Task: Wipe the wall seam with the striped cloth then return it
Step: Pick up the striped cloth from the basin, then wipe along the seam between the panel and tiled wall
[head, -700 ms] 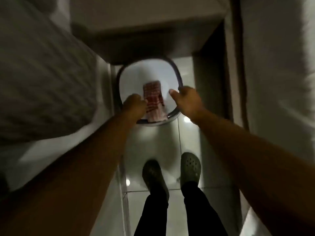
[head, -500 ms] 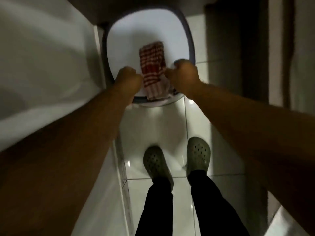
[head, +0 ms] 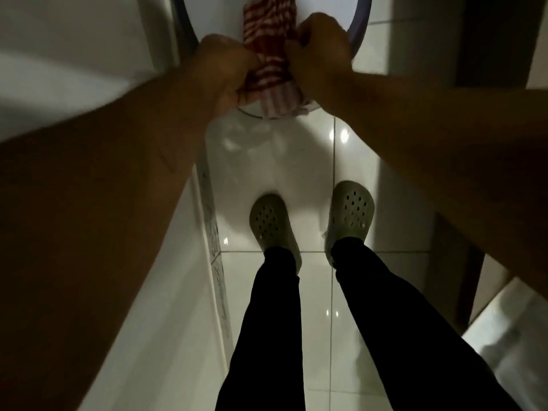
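Note:
The red-and-white striped cloth [head: 268,63] hangs over the near rim of a white basin [head: 360,28] with a bluish-grey edge, at the top of the view. My left hand [head: 225,69] is closed against the cloth's left side, with fingers curled onto the fabric. On the cloth's right side my right hand [head: 321,53] is closed on the fabric too. The far part of the cloth and basin is cut off by the frame's top. The seam [head: 215,247] where the white wall meets the tiled floor runs down the left.
I stand on glossy white floor tiles [head: 314,292] in grey-green clogs [head: 271,223], with dark trousers. A white wall [head: 74,54] lies close on the left. A dark door frame [head: 498,40] is on the right. The passage between them is narrow.
Both hands have slid inward from the basin's rim onto the cloth's two sides. The view has tilted down, so the basin now sits at the top edge.

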